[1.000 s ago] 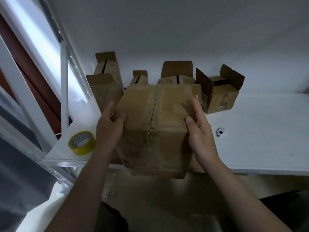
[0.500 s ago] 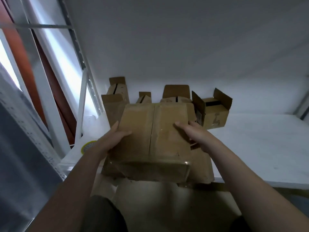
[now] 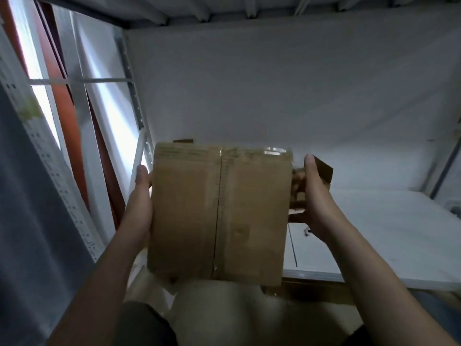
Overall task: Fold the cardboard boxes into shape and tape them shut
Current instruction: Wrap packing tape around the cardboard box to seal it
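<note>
Before the white shelf (image 3: 374, 233), left hand (image 3: 139, 203) and right hand (image 3: 315, 203) hold the cardboard box (image 3: 219, 211), grips seemingly closed.

front: cardboard box (image 3: 219, 211) blocks | left: shelf post (image 3: 142, 146) near | right: room over white tabletop (image 3: 386, 233) past open box (image 3: 324, 168)

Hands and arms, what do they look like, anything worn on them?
Both are bare. The left hand and right hand wear no gloves, and no ring, watch or bracelet shows. The left forearm and right forearm are uncovered to the frame's edge; no sleeve is visible.
</note>
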`<state>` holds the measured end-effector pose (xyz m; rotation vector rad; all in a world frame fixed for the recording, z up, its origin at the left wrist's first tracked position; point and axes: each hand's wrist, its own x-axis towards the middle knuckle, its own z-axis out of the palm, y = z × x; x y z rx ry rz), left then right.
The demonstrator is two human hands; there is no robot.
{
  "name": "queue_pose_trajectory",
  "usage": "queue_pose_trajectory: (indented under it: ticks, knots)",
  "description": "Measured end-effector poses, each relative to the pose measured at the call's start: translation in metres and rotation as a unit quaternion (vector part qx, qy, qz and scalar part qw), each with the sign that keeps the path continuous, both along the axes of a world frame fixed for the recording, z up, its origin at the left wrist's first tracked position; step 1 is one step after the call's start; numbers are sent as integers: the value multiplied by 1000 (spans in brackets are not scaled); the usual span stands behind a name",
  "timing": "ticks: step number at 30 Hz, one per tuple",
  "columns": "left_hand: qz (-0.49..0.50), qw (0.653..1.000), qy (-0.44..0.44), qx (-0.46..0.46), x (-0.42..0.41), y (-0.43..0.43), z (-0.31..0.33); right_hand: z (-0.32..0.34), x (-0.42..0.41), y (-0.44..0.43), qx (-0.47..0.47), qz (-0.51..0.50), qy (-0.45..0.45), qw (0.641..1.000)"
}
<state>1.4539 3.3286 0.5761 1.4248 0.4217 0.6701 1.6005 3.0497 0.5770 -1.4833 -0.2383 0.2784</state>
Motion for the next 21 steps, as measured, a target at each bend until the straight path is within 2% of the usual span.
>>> queue_pose_trajectory:
  ticks: [3,6,11,16,18,21]
  knots:
    - [-56,997,25,-36,-17,11,13,7,-6,-10,-56,64,50,995]
    - [-90,995,47,-11,-25,11,22,16,-13,-8,-109,92,-4,990]
    - [-125,991,37,23,-41,1,41,31,-20,-24,-59,105,-41,992]
    - [-124,982,21,137,-36,-31,64,48,-33,-56,-57,51,-89,993]
    - [-130,977,20,165,-22,-55,68,51,-38,-73,-105,8,-125,987]
    - [-126,979,2,160,8,-95,58,52,-38,-108,-178,-63,-180,965]
